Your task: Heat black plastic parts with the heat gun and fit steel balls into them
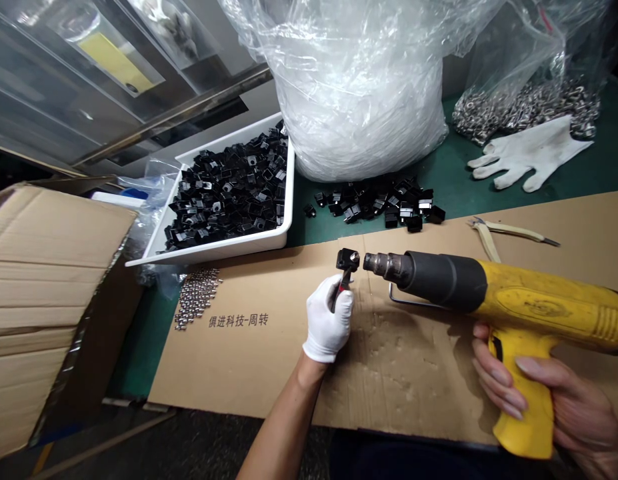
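While the right hand (571,397) grips a yellow heat gun (529,293), the gloved left hand (327,323) clasps apparently a slim tool (345,279).

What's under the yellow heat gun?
Under the yellow heat gun: cardboard sheet, with part of a bent metal rod showing below the black barrel. The rod's remainder and the cardboard directly beneath the gun are covered.

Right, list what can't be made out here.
All in the head view:
Heat gun: back end cut off by the right edge.
Tool: handle mostly hidden by the left hand.
Big bag: top cut off by the top edge.
Box: left side cut off by the left edge.
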`<state>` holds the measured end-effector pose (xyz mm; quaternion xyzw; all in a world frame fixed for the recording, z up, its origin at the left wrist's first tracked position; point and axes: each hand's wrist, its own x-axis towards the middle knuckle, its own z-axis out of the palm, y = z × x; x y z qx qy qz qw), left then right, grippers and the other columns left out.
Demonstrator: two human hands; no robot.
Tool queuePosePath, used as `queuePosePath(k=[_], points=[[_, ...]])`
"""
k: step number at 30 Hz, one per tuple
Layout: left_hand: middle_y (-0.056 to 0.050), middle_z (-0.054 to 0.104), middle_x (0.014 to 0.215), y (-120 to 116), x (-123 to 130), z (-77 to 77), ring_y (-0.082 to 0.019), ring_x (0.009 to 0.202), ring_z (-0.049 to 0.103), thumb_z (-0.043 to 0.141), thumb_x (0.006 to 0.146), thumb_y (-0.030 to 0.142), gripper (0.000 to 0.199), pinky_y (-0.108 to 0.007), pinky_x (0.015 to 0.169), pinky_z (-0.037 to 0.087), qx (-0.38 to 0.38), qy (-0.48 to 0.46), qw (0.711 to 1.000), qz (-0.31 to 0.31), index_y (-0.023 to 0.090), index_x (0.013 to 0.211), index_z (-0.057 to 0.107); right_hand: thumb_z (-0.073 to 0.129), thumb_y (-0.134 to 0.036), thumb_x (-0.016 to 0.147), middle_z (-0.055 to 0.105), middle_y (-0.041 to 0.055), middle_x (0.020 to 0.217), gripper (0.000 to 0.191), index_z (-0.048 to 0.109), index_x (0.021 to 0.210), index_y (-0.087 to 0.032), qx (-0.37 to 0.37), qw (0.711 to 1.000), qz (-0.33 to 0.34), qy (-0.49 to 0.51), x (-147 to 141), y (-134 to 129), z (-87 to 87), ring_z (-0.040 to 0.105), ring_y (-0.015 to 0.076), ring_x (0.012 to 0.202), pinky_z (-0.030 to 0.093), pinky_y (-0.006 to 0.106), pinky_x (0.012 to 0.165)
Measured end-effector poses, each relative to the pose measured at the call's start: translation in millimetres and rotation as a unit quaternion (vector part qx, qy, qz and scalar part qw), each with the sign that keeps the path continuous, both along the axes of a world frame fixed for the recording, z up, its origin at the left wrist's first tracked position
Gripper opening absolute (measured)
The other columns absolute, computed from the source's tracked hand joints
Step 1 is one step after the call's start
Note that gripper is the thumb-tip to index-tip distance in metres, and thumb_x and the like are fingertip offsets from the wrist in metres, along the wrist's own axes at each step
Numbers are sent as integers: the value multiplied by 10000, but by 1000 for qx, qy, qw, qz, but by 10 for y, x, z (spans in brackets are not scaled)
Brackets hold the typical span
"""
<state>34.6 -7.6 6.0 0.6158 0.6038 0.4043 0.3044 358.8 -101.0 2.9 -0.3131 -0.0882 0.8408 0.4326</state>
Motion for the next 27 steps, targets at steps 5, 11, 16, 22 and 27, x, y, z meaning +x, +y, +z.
queuePosePath(k=[5, 11, 16, 22, 27], points=[[-94, 718, 899, 0, 5, 3, -230, 823, 685, 484, 1002, 672, 570, -349, 783, 558, 4, -2, 1000, 0, 162, 1100, 718, 675, -380, 941, 595, 44, 833, 343, 673, 1268, -278, -3, 1000, -1, 14, 0, -1, 7, 507, 148, 582, 467, 298, 539], [-94, 719, 900, -3, -1, 2, -231, 822, 686, 490, 1004, 660, 557, -346, 790, 552, 6, 3, 1000, -2, 163, 1105, 719, 678, -379, 939, 600, 47, 834, 346, 674, 1268, -273, -6, 1000, -3, 18, 6, -27, 3, 504, 148, 579, 466, 297, 534], [-107, 727, 930, -3, -6, -13, -236, 839, 690, 495, 1012, 639, 542, -350, 801, 552, 13, -1, 1000, -5, 157, 1108, 723, 664, -373, 951, 594, 44, 838, 336, 668, 1272, -270, -2, 1000, -3, 23, 0, -26, -3, 507, 146, 588, 472, 294, 545], [-97, 729, 926, 0, -2, -8, -227, 836, 692, 508, 1010, 629, 530, -342, 814, 552, 15, -3, 1000, -6, 157, 1112, 727, 656, -380, 961, 592, 43, 849, 340, 659, 1285, -277, 13, 1000, 5, 28, 1, -3, -30, 514, 147, 597, 480, 295, 553], [-100, 727, 927, -1, 0, -5, -229, 841, 691, 508, 1008, 633, 537, -340, 806, 550, 8, -8, 1000, -5, 155, 1120, 725, 654, -372, 962, 591, 43, 850, 341, 659, 1287, -271, 11, 999, 5, 30, 1, -4, -28, 515, 145, 597, 482, 295, 555]])
